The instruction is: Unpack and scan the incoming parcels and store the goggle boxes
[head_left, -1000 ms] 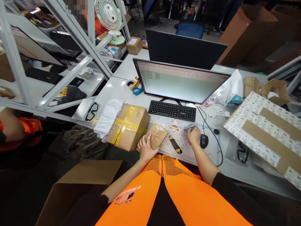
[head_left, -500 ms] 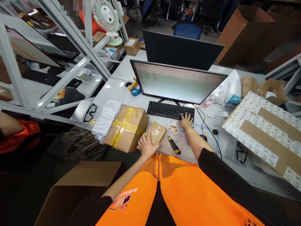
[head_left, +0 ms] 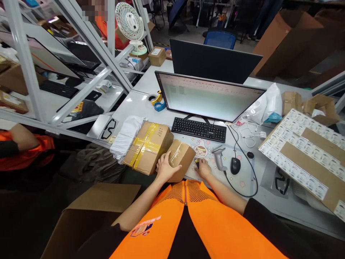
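My left hand (head_left: 165, 167) grips the left side of a small cardboard box (head_left: 183, 155), its thumb across the near face. The box has clear tape on top and is tilted up near the desk's front edge. My right hand (head_left: 204, 169) is closed over a black and yellow box cutter (head_left: 197, 163), mostly hidden under the fingers, on the printed desk mat (head_left: 244, 178). Left of the small box lies a larger carton (head_left: 147, 145) with yellow tape and "2984" written on it. A grey barcode scanner (head_left: 219, 158) lies right of my right hand.
Behind my hands are a black keyboard (head_left: 198, 129) and a lit monitor (head_left: 210, 97). A mouse (head_left: 235, 166) and its cable lie to the right, near a label-covered cardboard sheet (head_left: 299, 154). An open carton (head_left: 102, 198) stands at lower left. Another person's arm (head_left: 25, 138) shows at far left.
My right hand has left the keyboard, come down toward me and closed on the box cutter. My left hand has tilted the small box up. The scanner and mouse are now uncovered.
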A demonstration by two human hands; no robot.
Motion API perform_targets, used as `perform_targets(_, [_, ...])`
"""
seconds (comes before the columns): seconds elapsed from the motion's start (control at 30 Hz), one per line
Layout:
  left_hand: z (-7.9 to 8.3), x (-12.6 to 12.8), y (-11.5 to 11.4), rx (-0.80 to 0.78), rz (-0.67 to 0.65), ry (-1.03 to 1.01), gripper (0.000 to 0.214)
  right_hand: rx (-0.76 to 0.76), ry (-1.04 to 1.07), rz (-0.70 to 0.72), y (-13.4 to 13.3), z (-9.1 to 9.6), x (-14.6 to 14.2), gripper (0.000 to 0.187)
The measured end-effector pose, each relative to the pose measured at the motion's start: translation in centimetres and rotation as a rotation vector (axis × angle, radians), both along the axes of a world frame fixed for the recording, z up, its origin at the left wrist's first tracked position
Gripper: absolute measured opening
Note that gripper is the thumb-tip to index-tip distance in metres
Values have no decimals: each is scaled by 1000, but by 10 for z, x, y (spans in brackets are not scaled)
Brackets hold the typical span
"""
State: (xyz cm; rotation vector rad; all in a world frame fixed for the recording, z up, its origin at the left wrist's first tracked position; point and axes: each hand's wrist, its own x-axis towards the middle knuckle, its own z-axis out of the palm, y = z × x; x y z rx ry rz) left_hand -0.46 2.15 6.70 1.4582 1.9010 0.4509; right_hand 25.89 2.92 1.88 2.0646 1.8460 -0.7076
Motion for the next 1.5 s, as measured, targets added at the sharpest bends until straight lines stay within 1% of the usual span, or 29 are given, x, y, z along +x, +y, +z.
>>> perform_targets(0.07, [6,-2,1,39,-53,6,101,33,70,-74,-11,-5,-1,57])
perform_targets(0.13, [11,-2,6,99,-142,34,100,87,240,-217,-8,-3,6,47])
perform_targets(0.2, [14,-2,13,171,-273,71,98,122,380,-352,0,5,21,36])
perform_targets(0.3, [14,-2,30,242,-523,106,99,130,487,-472,14,24,49,38])
perform_targets(0.37, [10,0,44,260,-691,107,102,137,571,-470,22,38,64,38])
perform_targets(0.43, [4,4,57,271,-836,85,106,149,602,-391,29,51,71,41])
perform_targets(0.5, [-4,10,67,265,-935,55,110,165,558,-300,36,60,71,44])
perform_targets(0.53, [-7,13,71,256,-963,44,112,174,529,-279,39,62,70,43])
perform_targets(0.6, [-14,18,74,242,-982,32,117,187,487,-261,42,64,68,42])
perform_targets(0.67, [-20,20,72,248,-969,27,119,198,471,-248,42,63,66,43])
perform_targets(0.8, [-26,20,65,281,-942,12,118,230,465,-240,33,58,65,47])
perform_targets(0.9, [-26,18,64,275,-920,3,116,235,431,-266,19,55,63,46])
perform_targets(1.0, [-24,18,65,270,-907,4,114,201,398,-280,-3,52,62,48])
perform_targets(1.1, [-20,26,61,275,-911,49,114,161,414,-279,-26,52,67,51])
perform_targets(1.13, [-18,30,58,266,-862,88,114,160,422,-281,-31,54,71,52])
perform_targets(1.2, [-13,39,52,200,-655,186,109,171,436,-326,-38,59,79,53])
perform_targets(1.23, [-11,43,50,143,-542,224,104,180,444,-374,-39,62,83,54])
perform_targets(1.27, [-8,45,50,81,-462,245,98,191,450,-435,-39,66,88,54])
perform_targets(1.3, [-4,45,51,28,-434,250,93,203,454,-495,-38,69,93,55])
perform_targets(1.33, [-1,44,56,-2,-461,241,88,215,455,-544,-37,71,97,55])
perform_targets(1.37, [3,42,62,-2,-527,230,82,226,455,-574,-37,73,99,54])
perform_targets(1.43, [9,38,82,88,-696,224,72,227,466,-579,-37,72,101,52])
perform_targets(1.47, [12,38,94,155,-787,221,73,213,479,-569,-38,70,99,51])
perform_targets(1.5, [13,38,105,211,-871,214,78,195,495,-559,-39,67,96,50])
